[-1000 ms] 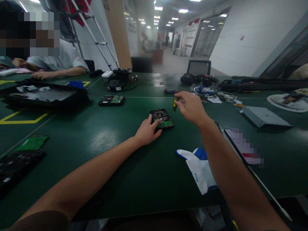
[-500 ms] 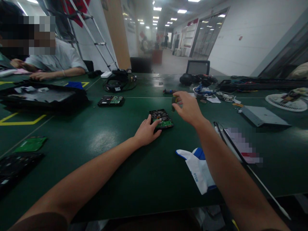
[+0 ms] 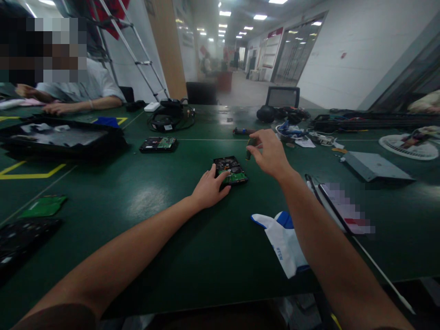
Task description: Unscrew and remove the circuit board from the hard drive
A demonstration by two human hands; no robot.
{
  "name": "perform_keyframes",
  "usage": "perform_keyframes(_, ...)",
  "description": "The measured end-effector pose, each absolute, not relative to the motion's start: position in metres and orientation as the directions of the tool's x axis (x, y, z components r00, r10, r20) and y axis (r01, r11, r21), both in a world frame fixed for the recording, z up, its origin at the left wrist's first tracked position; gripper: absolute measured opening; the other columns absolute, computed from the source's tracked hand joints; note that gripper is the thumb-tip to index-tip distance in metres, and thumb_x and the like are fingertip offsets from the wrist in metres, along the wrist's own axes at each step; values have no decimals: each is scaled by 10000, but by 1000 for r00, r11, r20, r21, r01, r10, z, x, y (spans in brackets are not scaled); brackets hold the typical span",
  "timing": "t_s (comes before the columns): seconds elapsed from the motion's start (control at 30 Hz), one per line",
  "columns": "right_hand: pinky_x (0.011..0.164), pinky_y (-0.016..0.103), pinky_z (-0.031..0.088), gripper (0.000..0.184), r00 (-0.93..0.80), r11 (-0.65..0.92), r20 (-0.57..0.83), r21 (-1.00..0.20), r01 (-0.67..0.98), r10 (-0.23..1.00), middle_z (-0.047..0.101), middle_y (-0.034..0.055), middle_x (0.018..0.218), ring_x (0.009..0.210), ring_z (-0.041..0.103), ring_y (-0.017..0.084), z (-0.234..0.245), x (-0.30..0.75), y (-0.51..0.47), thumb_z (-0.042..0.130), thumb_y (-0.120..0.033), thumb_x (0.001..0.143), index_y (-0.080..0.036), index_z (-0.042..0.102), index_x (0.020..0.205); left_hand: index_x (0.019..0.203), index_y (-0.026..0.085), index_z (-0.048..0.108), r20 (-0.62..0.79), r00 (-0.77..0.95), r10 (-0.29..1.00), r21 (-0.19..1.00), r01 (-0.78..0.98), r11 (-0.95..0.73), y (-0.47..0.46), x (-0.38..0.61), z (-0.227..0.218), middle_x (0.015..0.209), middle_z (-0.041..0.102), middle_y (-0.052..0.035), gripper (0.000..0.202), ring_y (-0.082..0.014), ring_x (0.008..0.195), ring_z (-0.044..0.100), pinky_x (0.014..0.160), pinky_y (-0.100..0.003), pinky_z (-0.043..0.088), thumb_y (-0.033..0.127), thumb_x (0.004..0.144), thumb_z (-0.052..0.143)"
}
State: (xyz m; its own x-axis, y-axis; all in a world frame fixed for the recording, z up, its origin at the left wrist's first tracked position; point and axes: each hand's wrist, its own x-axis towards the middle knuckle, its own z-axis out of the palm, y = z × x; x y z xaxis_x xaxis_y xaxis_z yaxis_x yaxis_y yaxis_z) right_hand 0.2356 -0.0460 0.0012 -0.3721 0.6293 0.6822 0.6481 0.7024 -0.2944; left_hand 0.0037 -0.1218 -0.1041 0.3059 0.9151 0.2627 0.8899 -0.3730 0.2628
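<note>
An opened-looking hard drive, black with a green circuit board, lies on the green table. My left hand holds its left and near edges, fingers partly spread and touching it. To the right of the drive and just above it, my right hand pinches a small dark green piece between thumb and fingers; its kind is too small to make out. Below my right forearm lies a white and blue glove.
Another hard drive lies further left, near a black tray. A green circuit board is at the left edge. On the right are a grey metal box and a screwdriver-like tool behind my hand. A co-worker sits far left.
My right hand has shifted very slightly, and the small piece in it has turned a little. My left hand stays on the hard drive.
</note>
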Motion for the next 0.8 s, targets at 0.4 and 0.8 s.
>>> perform_keyframes(0.4,939,540,545,312,-378,715,704,-263,648,602,643,135,1178,1081,631,321,0,237,-44,618,-203,885,-217,609,1197,1528,286,471,260,304,917,264,891,-370,-122,4,-105,1649,279,-212,603,-441,1407,469,1117,-564,411,507,974,560)
perform_keyframes(0.8,931,532,548,312,-374,700,691,-269,662,619,635,133,1171,1111,612,321,-2,237,-43,584,-175,876,-214,602,1185,1522,271,484,260,302,917,244,898,-365,-122,4,-104,1626,312,-218,604,-436,1381,500,1117,-551,418,521,976,542)
